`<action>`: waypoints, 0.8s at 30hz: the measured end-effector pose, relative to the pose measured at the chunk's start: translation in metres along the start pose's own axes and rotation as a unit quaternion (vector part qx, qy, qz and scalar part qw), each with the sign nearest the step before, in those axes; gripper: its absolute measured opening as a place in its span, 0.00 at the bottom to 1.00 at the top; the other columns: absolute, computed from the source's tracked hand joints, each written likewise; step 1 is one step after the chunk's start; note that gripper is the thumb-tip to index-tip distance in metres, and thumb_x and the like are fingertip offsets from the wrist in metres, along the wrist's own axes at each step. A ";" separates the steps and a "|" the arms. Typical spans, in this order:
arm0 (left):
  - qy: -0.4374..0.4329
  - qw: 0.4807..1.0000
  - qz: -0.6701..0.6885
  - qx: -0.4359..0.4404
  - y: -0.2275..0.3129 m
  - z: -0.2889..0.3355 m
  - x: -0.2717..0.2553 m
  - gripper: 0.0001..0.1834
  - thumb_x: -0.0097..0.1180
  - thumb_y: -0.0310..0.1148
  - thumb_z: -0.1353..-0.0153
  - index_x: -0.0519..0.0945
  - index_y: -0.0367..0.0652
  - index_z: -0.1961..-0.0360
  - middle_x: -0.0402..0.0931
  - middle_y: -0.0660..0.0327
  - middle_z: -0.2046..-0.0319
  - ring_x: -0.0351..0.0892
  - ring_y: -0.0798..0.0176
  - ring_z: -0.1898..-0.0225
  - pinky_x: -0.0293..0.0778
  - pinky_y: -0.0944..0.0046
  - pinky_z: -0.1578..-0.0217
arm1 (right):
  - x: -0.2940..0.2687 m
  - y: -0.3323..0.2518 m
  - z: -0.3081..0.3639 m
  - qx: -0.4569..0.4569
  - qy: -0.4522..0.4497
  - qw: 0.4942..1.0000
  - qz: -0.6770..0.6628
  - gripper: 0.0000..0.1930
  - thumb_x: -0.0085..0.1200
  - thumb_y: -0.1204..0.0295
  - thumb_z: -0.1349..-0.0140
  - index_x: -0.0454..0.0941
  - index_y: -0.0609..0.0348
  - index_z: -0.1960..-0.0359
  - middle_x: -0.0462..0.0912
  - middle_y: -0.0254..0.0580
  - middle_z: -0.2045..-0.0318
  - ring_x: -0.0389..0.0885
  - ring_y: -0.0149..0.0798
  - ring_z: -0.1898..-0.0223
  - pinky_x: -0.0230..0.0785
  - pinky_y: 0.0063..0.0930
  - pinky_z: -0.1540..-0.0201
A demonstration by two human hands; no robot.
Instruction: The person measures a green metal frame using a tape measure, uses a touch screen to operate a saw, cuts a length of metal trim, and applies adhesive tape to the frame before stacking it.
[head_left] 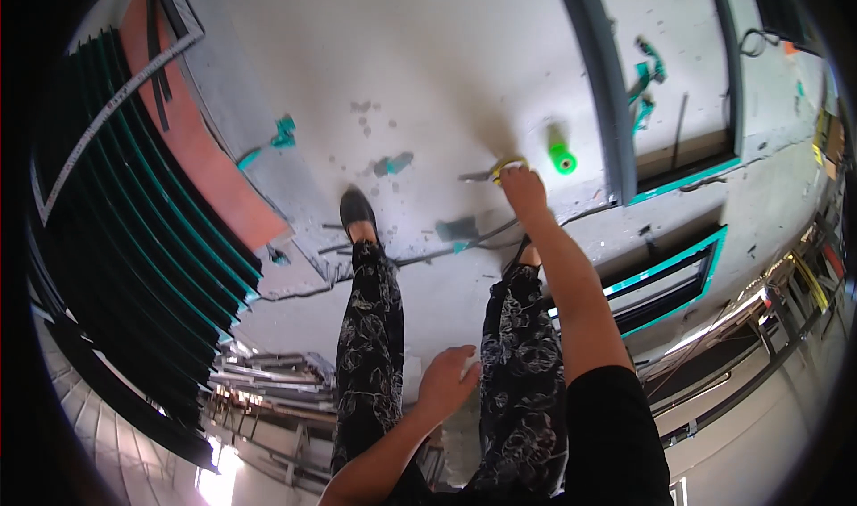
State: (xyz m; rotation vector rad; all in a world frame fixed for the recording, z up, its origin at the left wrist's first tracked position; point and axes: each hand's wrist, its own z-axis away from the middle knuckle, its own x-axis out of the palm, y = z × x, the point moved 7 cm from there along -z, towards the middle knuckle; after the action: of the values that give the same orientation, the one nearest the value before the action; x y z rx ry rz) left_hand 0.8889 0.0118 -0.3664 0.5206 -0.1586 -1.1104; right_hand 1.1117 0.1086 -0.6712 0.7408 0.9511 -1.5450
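Observation:
My right hand [525,193] reaches out low over the pale floor, its fingers closed on a pair of scissors [496,172]. The yellow handle is partly covered by the fingers, and the grey blades point left. Just right of that hand, and apart from it, is a bright green roll [561,158] with a hole in its end. My left hand [449,379] hangs between my legs with thumb and fingers apart, and nothing shows in it.
Dark frames [618,104] with teal edging lie at the right. Black strips with teal edges [152,202] are stacked on the left beside an orange-pink board [210,149]. A dark cable [420,258] crosses the floor by my feet. Teal scraps [284,133] are scattered about.

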 end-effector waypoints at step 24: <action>0.010 0.966 0.220 -0.132 -0.079 -0.002 0.028 0.15 0.48 0.37 0.29 0.75 0.40 0.48 0.80 0.58 0.59 0.79 0.62 0.55 0.74 0.61 0.54 | -0.042 0.107 0.027 0.494 0.062 0.848 -0.180 0.32 0.69 0.62 0.52 0.69 0.59 0.46 0.79 0.54 0.53 0.78 0.54 0.50 0.75 0.47 0.54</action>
State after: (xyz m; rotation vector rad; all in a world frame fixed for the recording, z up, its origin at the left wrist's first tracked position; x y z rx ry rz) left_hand 0.8375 -0.0393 -0.4093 0.2393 -0.1005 -0.6765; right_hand 1.2252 0.0992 -0.6413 1.4441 0.3102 -2.3668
